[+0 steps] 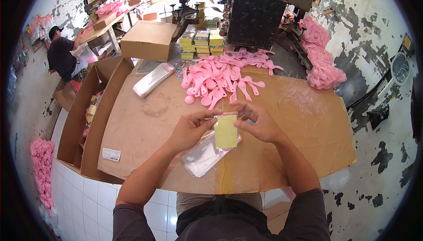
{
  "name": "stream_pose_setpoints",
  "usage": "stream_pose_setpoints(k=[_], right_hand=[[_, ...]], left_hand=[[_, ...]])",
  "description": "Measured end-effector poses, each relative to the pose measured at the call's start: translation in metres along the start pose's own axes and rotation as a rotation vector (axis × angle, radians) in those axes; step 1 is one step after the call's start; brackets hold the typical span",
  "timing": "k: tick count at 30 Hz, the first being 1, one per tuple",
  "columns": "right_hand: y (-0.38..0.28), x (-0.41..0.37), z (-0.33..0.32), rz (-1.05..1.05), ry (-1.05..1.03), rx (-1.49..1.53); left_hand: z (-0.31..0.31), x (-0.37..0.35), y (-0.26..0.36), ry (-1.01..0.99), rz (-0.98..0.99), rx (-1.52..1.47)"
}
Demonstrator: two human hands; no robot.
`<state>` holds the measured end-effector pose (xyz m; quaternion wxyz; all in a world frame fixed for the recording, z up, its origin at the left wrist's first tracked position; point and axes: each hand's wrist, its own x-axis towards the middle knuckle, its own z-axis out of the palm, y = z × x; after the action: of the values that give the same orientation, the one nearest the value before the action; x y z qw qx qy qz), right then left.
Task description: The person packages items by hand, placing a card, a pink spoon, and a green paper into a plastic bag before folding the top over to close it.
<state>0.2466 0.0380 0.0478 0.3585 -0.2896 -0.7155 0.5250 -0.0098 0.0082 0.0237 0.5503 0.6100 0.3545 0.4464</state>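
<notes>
A yellow card sits in what looks like a small clear plastic bag, held up over the cardboard-covered table. My left hand pinches its upper left edge between thumb and fingers. On the other side, my right hand has its thumb and fingers closed at the upper right edge. Something pink shows faintly at the card's lower end. Just below lies a stack of clear plastic bags. Beyond my hands spreads a pile of pink plastic spoons.
Another pack of clear bags lies back left. Stacks of yellow cards stand behind the spoons, near a closed carton and a black machine. An open carton adjoins the table's left side. A person sits far left.
</notes>
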Motion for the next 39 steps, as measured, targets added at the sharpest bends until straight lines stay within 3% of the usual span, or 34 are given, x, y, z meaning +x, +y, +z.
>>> stream_pose_setpoints(k=[3, 8, 11, 14, 18, 20, 21, 23, 26, 28, 30, 33, 36, 39], right_hand=[[0.007, -0.001, -0.005, 0.069, -0.144, -0.146], [-0.006, 0.006, 0.004, 0.036, -0.086, 0.097], [-0.01, 0.009, 0.0, 0.009, -0.033, 0.161], [-0.01, 0.012, -0.015, 0.043, 0.081, 0.101], [0.011, 0.004, -0.052, 0.148, 0.196, -0.137], [0.021, -0.004, -0.065, 0.17, 0.226, -0.209], [0.026, -0.008, -0.069, 0.183, 0.241, -0.244], [0.036, -0.014, -0.078, 0.101, 0.259, -0.591], [0.047, -0.019, -0.082, -0.005, 0.287, -0.874], [0.047, -0.023, -0.085, -0.028, 0.238, -0.966], [0.044, -0.026, -0.088, -0.003, 0.119, -1.037], [0.057, -0.027, -0.088, 0.045, 0.178, -0.952], [0.058, -0.023, -0.084, 0.088, 0.253, -0.683], [0.057, -0.022, -0.08, 0.065, 0.334, -0.687]], left_hand=[[-0.004, 0.002, -0.001, 0.052, 0.057, -0.044], [0.006, 0.003, 0.001, 0.128, 0.154, -0.112], [-0.015, 0.003, -0.004, -0.07, -0.047, 0.006], [-0.03, 0.003, 0.014, 0.119, -0.033, -0.074], [-0.103, 0.009, 0.021, 0.768, 0.431, -0.283], [-0.128, 0.005, 0.044, 0.954, 0.653, -0.516], [-0.13, 0.005, 0.039, 0.94, 0.619, -0.505], [-0.135, 0.008, 0.022, 0.911, 0.551, -0.486], [-0.09, 0.018, -0.004, 0.675, 0.275, 0.024], [-0.051, 0.012, 0.0, 0.334, -0.019, 0.59], [-0.021, 0.007, -0.017, 0.11, -0.068, 0.679], [-0.002, 0.0, -0.03, -0.021, 0.145, 0.97], [-0.002, 0.001, -0.027, -0.006, 0.081, 0.87], [0.0, 0.001, -0.023, 0.036, -0.048, 0.699]])
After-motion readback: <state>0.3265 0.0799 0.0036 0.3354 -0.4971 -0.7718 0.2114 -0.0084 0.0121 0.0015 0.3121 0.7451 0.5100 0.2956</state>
